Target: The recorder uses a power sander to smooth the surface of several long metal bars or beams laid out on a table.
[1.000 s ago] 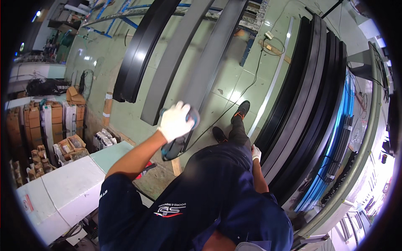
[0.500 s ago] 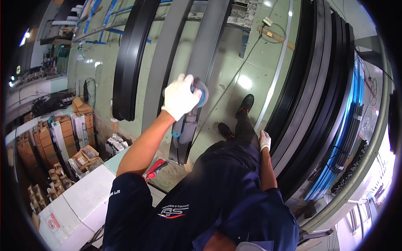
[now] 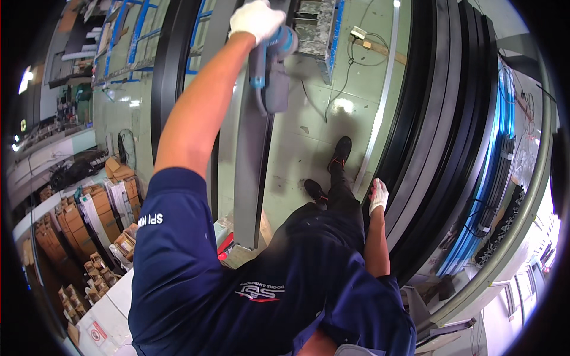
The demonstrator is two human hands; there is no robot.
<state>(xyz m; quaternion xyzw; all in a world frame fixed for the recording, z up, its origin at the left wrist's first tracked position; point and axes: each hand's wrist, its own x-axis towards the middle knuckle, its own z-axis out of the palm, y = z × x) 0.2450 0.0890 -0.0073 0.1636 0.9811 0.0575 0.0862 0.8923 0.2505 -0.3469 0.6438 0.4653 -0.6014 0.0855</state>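
Our left hand [image 3: 257, 21] is closed around the far end of a blue and grey power tool [image 3: 276, 83], with the arm stretched well out ahead of us. From that hand, the tool's body trails back toward us and slightly to the right, its dark box end nearest our body. The tool is over a long grey bar [image 3: 252, 178], whose near end lies just in front of our left hip; its long axis runs away from us, roughly in line with the tool. The tool's underside is hidden, so we cannot tell whether it touches the bar.

The left hand is clearly the nearer one. Our right hand [image 3: 378, 194] hangs low by our right thigh, well apart from the tool, fingers loosely curled; we cannot tell whether it holds anything. Just beside it, a stack of dark bars [image 3: 415, 148] runs lengthwise on our right.

To the left of the grey bar lies a black bar [image 3: 172, 47], and to its right a cable [image 3: 326, 107] crosses the tiled floor [image 3: 297, 154].
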